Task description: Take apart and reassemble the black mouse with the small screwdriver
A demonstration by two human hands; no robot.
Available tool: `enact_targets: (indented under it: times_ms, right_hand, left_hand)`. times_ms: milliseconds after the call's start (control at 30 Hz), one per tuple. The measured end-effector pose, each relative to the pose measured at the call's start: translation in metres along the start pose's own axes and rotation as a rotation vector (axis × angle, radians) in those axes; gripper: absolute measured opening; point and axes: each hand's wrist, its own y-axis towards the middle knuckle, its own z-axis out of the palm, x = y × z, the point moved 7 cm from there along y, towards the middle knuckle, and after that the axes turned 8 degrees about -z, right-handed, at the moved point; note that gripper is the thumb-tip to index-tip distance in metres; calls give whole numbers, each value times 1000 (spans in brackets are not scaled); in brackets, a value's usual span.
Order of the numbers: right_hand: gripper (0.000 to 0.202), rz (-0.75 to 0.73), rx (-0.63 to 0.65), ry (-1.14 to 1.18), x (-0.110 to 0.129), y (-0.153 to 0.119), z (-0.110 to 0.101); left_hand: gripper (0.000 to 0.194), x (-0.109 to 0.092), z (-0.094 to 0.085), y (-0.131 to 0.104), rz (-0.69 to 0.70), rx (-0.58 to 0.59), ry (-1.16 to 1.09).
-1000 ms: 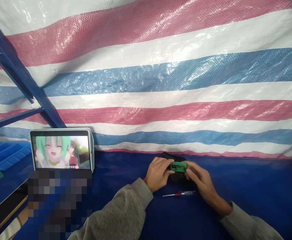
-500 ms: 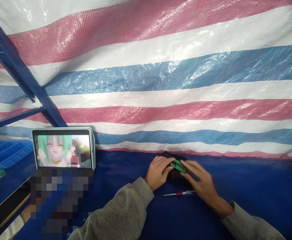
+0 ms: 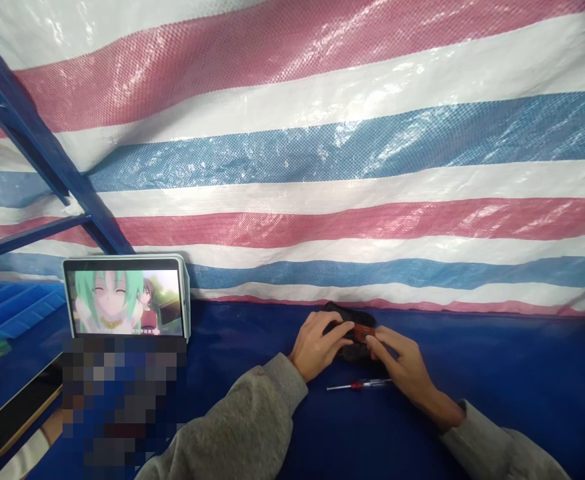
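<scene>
Pinching reddish-brown piece (image 3: 365, 332) in both grips, left hand (image 3: 318, 345) and right hand (image 3: 406, 360); black object (image 3: 356, 352) just beneath, screwdriver (image 3: 358, 385) idle on table (image 3: 252, 333) nearside. Handling underway, I judge: piece not set down; remainder unclear.

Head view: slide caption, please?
Left hand and right hand hold a small reddish piece by a black object; a red-and-clear screwdriver lies on the blue tabletop.

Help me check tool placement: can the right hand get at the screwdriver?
Probably yes: the screwdriver lies close by the right hand, nothing visibly between, though it holds a reddish piece.
</scene>
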Motion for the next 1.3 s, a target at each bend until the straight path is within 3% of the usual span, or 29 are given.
enact_targets:
  times_ms: [233,467,567,733,1300]
  right_hand:
    - [34,-32,-47,30,1,-3,-3]
    - [29,-10,-93,32,-6,-4,-6]
    - [28,-39,-97,33,-4,-3,-6]
    - [27,-54,-88,29,-2,-1,-5]
    - [29,-27,-13,15,-6,-1,1]
  left_hand:
    - [22,-3,-8,-9,-4,39,-1]
    - [19,10,7,-19,-110,246,101]
    - [18,10,8,-18,-128,273,105]
    - [21,8,9,-18,-110,269,84]
    - [23,-3,19,-12,-24,431,191]
